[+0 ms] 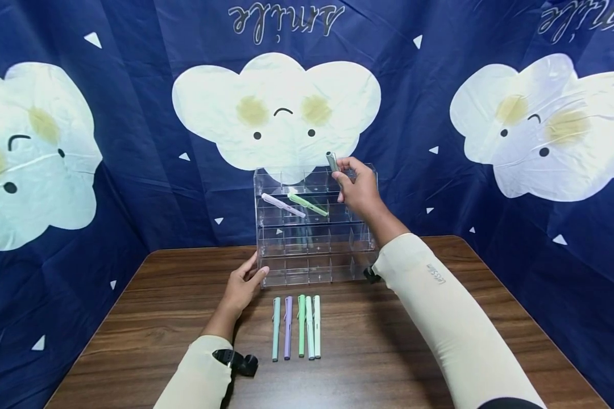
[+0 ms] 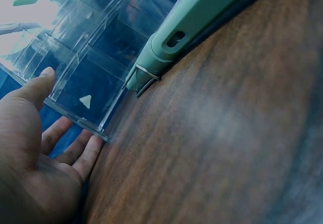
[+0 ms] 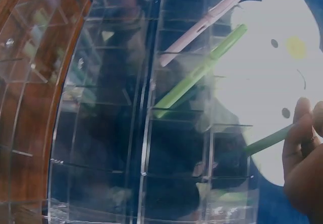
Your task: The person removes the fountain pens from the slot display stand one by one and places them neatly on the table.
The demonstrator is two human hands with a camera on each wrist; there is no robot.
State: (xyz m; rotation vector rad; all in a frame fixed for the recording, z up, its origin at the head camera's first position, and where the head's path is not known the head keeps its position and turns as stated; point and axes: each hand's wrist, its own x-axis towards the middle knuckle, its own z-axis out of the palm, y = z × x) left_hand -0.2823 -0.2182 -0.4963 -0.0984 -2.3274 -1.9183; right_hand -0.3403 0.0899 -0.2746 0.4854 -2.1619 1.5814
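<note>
A clear acrylic display rack [image 1: 307,278] with stepped compartments stands on the table. My left hand [image 1: 242,288] holds its lower left edge, the thumb at the front and the fingers at the side and behind, as the left wrist view shows [image 2: 45,148]. Above the rack's top right compartments, my right hand [image 1: 360,187] pinches a grey-green pen [image 1: 332,161] between thumb and fingers. In the right wrist view the pen [image 3: 270,141] slants down toward the top tier. A pink pen [image 1: 283,205] and a light green pen [image 1: 308,204] lie slanted in an upper tier.
In front of the rack several capped pens lie side by side: a teal pen [image 1: 276,329], a purple pen [image 1: 288,328], a green pen [image 1: 301,326] and pale green pens [image 1: 317,326]. A blue cloth [image 1: 133,142] with cloud prints hangs behind the wooden table [image 1: 174,289].
</note>
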